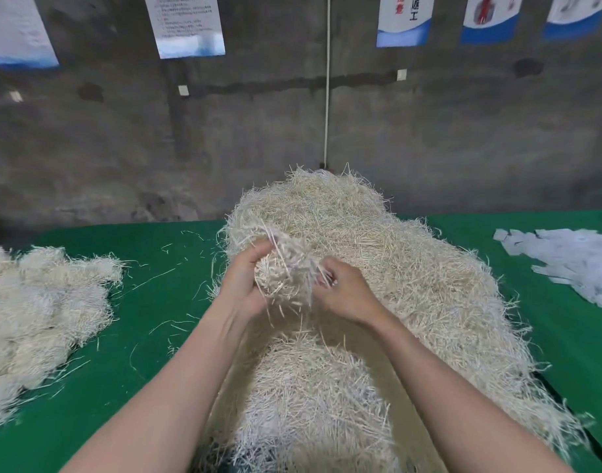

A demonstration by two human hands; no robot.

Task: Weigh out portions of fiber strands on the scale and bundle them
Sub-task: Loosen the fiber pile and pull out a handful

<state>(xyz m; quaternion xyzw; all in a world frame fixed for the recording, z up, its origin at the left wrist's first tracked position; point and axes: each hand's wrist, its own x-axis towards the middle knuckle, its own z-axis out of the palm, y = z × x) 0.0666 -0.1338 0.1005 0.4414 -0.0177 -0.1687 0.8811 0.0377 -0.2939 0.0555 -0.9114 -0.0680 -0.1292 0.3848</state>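
Holding a clump of fiber strands [286, 271] between both hands, a person stands at a table covered in green cloth [156, 336]. The left hand [245, 281] cups the clump's left side with its fingers curled round it. The right hand [344, 291] pinches strands at the clump's right edge, with the fingertips buried in the fibers. The clump hangs just above a large pile [378, 254] of the same pale, straw-like strands, which runs from the middle of the table toward the viewer. Several strands dangle from the underside of the clump.

A second, whiter heap [37, 308] lies well apart on the left. A scatter of white paper slips [565, 257] lies on the far right. Single stray strands dot the cloth between the heaps. No scale can be seen, though one may be hidden under the fibers.

The main risk appears to be loss of material. The strands are short, stiff and only loosely tangled, so a slack hold or a quick lift would probably shed some back onto the pile or the cloth and leave the portion underweight. The dangling strands may also snag the pile and drag extra fibers along, making the portion overweight. With the fingertips hidden, it is hard to judge how firm the pinch is. Stray strands falling near the left heap could mix the two lots.
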